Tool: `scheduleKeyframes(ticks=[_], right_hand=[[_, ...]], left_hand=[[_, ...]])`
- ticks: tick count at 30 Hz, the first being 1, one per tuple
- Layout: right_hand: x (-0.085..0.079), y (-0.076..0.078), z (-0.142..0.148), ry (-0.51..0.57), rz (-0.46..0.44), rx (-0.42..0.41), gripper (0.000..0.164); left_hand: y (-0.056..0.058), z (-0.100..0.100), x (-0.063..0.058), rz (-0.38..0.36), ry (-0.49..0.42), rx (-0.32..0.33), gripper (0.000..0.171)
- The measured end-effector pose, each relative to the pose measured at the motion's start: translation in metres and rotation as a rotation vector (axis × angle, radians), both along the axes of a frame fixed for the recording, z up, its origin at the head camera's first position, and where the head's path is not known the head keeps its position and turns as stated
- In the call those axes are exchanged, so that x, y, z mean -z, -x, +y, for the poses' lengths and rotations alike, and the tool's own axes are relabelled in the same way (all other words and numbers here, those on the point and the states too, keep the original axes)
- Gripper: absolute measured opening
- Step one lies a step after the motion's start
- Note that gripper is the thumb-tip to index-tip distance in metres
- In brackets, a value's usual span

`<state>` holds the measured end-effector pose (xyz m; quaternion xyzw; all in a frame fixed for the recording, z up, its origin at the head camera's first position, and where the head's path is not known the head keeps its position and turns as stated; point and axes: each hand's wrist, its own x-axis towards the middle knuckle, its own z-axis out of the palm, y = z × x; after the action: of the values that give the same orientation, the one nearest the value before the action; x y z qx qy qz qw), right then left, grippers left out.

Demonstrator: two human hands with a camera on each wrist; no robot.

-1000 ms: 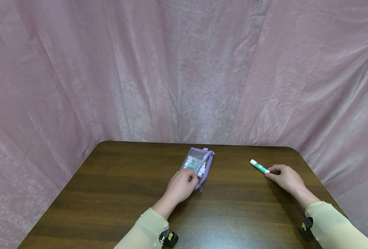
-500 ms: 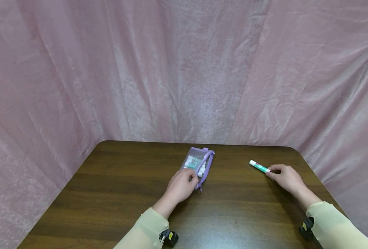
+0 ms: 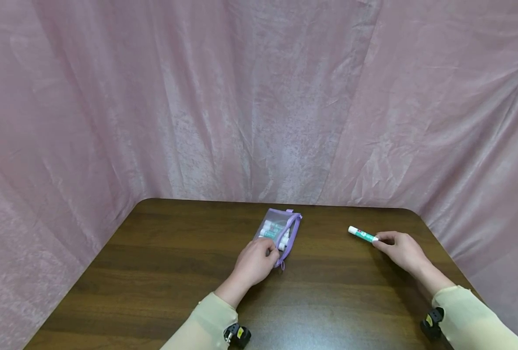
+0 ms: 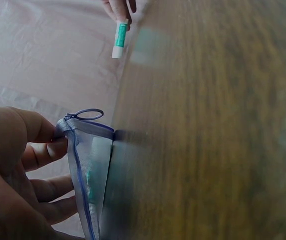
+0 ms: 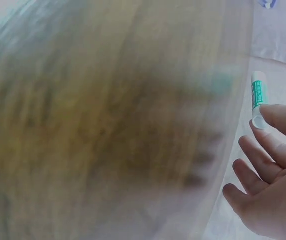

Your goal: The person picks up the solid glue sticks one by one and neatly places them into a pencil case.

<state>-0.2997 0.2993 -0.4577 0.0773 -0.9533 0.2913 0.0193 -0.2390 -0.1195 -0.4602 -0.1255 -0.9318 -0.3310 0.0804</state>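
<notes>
In the head view my left hand (image 3: 254, 257) pinches the near corner of a purple mesh zipper pouch (image 3: 277, 214) on the table. Several white-and-green glue sticks (image 3: 274, 229) show through the mesh. The left wrist view has thumb and forefinger at the pouch's corner, right by the looped zipper pull (image 4: 89, 114). Off to the right, my right hand (image 3: 403, 250) holds another glue stick (image 3: 363, 235) by one end between thumb and forefinger, its white cap pointing left toward the pouch. In the right wrist view the other fingers spread away from this glue stick (image 5: 258, 95).
Both hands work over a dark brown wooden table (image 3: 188, 243) with rounded far corners. Pink velvet curtain (image 3: 259, 97) hangs behind it and down both sides. A small black camera (image 3: 238, 335) is strapped to each wrist.
My right hand has turned the glue stick slightly, its capped end shifting a little left toward the pouch. My left hand and the pouch stay where they were.
</notes>
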Motion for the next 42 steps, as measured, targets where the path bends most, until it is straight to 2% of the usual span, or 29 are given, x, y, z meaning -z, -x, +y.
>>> scheduleKeyframes(ticks=[6, 11, 24, 42], right_hand=[[-0.007, -0.001, -0.008, -0.002, 0.038, -0.012, 0.043], [-0.015, -0.003, -0.019, 0.014, 0.031, -0.025, 0.045], [-0.024, -0.006, -0.053, 0.061, 0.056, -0.089, 0.040], [-0.024, 0.000, -0.097, 0.096, 0.055, -0.147, 0.030]], left_hand=[[0.000, 0.000, 0.000, 0.006, 0.001, -0.001, 0.024], [0.000, 0.001, 0.000, 0.012, 0.004, -0.003, 0.025], [-0.001, 0.002, -0.002, 0.015, 0.004, -0.001, 0.024], [-0.002, 0.001, -0.003, 0.004, -0.001, 0.000, 0.024]])
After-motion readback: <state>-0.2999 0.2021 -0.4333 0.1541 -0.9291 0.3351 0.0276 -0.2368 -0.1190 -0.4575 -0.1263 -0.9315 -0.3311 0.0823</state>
